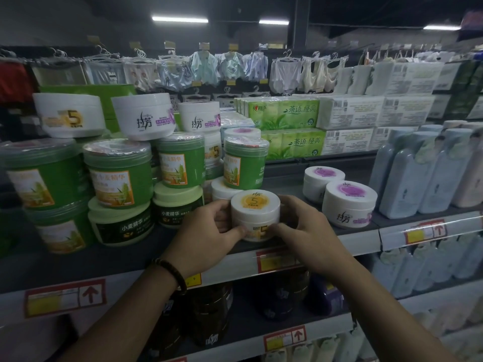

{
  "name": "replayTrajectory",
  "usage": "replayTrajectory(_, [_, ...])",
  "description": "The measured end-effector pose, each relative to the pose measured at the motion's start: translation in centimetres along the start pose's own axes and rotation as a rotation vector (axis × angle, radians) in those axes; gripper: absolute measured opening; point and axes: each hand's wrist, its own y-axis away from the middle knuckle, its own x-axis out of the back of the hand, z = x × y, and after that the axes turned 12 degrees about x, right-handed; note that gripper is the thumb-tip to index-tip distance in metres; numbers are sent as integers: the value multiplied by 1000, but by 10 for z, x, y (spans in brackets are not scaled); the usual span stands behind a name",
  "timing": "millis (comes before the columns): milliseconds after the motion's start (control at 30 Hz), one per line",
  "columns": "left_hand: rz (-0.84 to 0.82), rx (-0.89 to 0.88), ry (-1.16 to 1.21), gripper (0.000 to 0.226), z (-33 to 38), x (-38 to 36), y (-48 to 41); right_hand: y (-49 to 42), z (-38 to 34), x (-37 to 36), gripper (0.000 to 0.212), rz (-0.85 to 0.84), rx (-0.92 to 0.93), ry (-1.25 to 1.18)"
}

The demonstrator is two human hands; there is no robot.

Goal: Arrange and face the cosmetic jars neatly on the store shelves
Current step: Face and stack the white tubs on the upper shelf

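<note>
I hold the white jar at the front edge of the shelf with my left hand and right hand, fingers curled round both sides, so I can turn its label forward.

shelf: grey | left: green jars stacked | middle, right: white jars | far right: pale bottles

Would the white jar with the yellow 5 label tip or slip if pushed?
Probably slides rather than tips: the white jar is squat and wide. Its glossy wall may be slippery; left hand and right hand both grip it.
</note>
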Motion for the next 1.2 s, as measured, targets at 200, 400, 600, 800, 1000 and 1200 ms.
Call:
replayTrajectory(200, [1,-8,-10,47,-1,1,1,1,-4,3,60,-19,-3,27])
replayTrajectory(400, [18,9,-30,45,-1,1,-2,1,-6,4,59,-24,-11,8])
replayTrajectory(600, [153,77,55,29,-1,5,-8,-9,-10,10,70,44,6,-48])
replayTrajectory(800, [275,-83,60,24,20,11,-9,-36,-17,14,64,140,-11,-145])
replayTrajectory(1000, [300,-173,60,37,41,9,-18,-59,-18,7,41,143,-78,-246])
replayTrajectory(1200, [245,-162,53,69,48,2,-31,-79,-23,-3,82,145,-117,-368])
